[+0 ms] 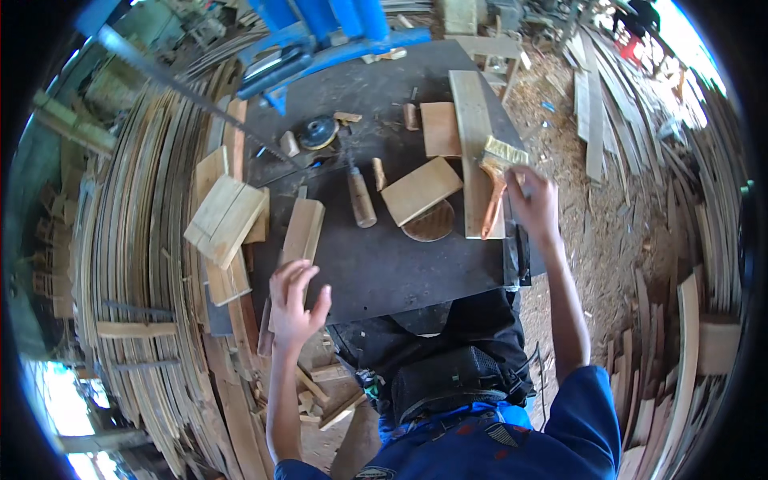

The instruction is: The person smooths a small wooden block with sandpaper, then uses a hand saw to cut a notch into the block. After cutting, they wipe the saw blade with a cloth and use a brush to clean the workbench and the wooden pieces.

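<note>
My left hand [296, 306] has its fingers spread at the near end of a long wooden block [302, 228]. Whether the fingertips touch the block I cannot tell. My right hand [538, 206] is beside a paintbrush [494, 192] with pale bristles and an orange-brown handle. Thumb and forefinger are apart near the brush's neck, and contact is unclear. The brush lies on a long pale board [472, 120]. Left of that board, a rectangular wooden piece [422, 190] rests partly over a round wooden piece [433, 224]. A wooden-handled tool [362, 198] lies in the table's middle.
The dark tabletop [384, 268] also holds a black disc-shaped object [319, 132] and a flat wood piece [441, 130]. Blue metal equipment [320, 48] stands at the far side. Jointed wood pieces [226, 218] sit at left, near stacked strips [144, 240]. Planks [592, 112] lie at right.
</note>
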Demonstrator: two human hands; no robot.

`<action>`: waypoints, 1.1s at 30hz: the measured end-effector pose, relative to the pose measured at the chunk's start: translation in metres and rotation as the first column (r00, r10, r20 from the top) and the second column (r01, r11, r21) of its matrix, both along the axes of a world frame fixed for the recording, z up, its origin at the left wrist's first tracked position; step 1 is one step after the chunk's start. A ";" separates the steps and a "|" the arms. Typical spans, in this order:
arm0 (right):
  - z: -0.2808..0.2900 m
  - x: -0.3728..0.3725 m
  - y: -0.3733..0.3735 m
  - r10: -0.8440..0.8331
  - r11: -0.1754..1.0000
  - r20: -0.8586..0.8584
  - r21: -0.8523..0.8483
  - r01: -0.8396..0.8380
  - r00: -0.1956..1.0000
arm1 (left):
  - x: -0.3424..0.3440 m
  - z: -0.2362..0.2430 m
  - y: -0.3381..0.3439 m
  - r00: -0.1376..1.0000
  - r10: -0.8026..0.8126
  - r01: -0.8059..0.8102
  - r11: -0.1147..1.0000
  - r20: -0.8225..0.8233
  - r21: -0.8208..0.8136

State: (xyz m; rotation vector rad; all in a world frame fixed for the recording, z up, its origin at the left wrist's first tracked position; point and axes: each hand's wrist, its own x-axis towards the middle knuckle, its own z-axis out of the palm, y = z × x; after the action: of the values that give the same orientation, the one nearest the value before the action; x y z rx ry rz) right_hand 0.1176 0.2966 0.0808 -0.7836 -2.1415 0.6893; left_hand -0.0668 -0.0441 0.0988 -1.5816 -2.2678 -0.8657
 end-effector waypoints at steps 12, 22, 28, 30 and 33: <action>-0.085 -0.070 0.168 -0.133 0.792 0.316 -0.535 0.292 0.939 | -0.073 0.003 0.212 0.899 -0.396 0.417 0.904 0.187 -0.092; -0.071 -0.089 0.133 -0.224 0.893 0.436 -0.266 0.363 0.871 | -0.225 -0.067 0.414 0.986 0.066 -0.090 0.984 0.155 0.154; -0.062 -0.084 0.138 -0.195 0.860 0.538 -0.308 0.407 0.820 | -0.264 -0.072 0.504 0.928 0.370 -0.370 0.929 -0.045 0.004; -0.060 -0.082 0.141 -0.208 0.849 0.532 -0.318 0.421 0.821 | -0.261 -0.062 0.522 0.876 0.481 -0.480 0.865 -0.029 -0.142; -0.064 -0.086 0.137 -0.173 0.884 0.484 -0.307 0.352 0.858 | -0.311 -0.063 0.507 0.867 0.496 -0.474 0.790 -0.049 -0.388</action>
State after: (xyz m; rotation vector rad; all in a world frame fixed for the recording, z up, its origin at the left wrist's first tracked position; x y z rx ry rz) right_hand 0.0313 0.4337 0.0170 -1.5581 -2.2484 0.8579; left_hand -0.3777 0.4630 0.0363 -0.9939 -2.8281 -0.3347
